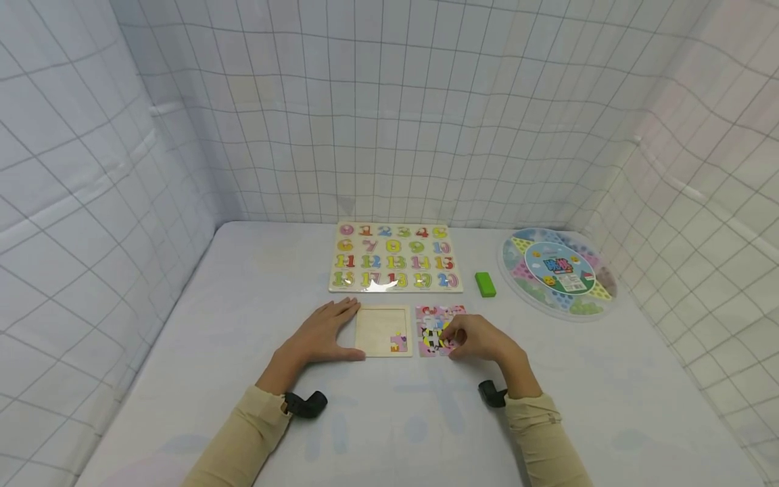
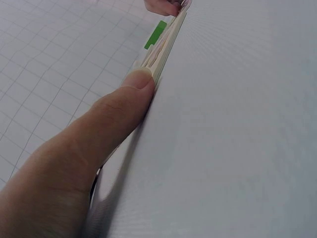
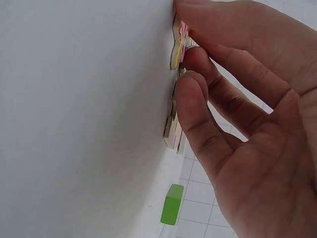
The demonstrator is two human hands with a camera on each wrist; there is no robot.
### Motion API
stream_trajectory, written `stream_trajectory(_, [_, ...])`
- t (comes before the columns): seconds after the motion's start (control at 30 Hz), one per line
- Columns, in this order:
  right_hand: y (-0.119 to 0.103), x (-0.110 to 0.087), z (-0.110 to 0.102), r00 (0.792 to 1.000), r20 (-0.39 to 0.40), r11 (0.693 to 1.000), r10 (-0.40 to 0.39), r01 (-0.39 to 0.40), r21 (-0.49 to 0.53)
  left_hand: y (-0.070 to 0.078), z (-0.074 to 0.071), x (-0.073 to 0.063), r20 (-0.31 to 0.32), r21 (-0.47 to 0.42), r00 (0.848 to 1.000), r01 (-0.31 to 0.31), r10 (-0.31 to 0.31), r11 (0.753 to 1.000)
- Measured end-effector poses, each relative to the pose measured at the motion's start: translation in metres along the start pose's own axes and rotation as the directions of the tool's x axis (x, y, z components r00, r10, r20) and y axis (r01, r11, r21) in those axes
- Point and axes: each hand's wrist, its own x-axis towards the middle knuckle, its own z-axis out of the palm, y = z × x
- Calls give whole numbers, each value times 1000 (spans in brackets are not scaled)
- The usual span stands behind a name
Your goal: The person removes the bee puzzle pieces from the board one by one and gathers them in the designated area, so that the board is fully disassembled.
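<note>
A shallow wooden puzzle tray (image 1: 379, 328) lies in front of the person, with one pink jigsaw piece (image 1: 399, 343) in its lower right corner. The left hand (image 1: 316, 336) rests along the tray's left side, fingers spread, its thumb (image 2: 124, 106) touching the near corner. To the right of the tray lie several cartoon jigsaw pieces (image 1: 429, 321), laid close together as a picture. Over their right part, the right hand (image 1: 481, 338) bends its fingers and pinches a puzzle piece (image 3: 177, 47) at the near edge. The fingers partly cover that piece.
A number puzzle board (image 1: 395, 258) lies behind the tray. Right of it is a green block (image 1: 485, 284), and farther right a round star-patterned game board (image 1: 558, 270) in clear wrapping. Gridded white cloth walls (image 1: 389, 115) enclose the table's back and sides.
</note>
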Motion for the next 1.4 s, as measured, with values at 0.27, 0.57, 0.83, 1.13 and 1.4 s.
stream_trajectory(0.27, [2,0,1,999,0,999,-43,43,-9,1,-1,-1,-1,9,1000,-5,5,1000])
stream_trajectory(0.57, [1,-1,2,999,2,999,-44,44,-3,1,-1,0,-1,3,1000,2,-2,1000])
stream_trajectory(0.83, [2,-1,2,999,10,999,-39,39,-10,2,-1,-1,1,-4,1000,8,-8,1000])
stream_trajectory(1.13, [-6,1,-1,1000,-9,1000,-26,26,-6,1,-2,-1,-8,1,1000,6,-6,1000])
stream_trajectory(1.4, [-23,11,5,1000,-7,1000,-30,30,9,1,0,-1,5,-2,1000,9,-9,1000])
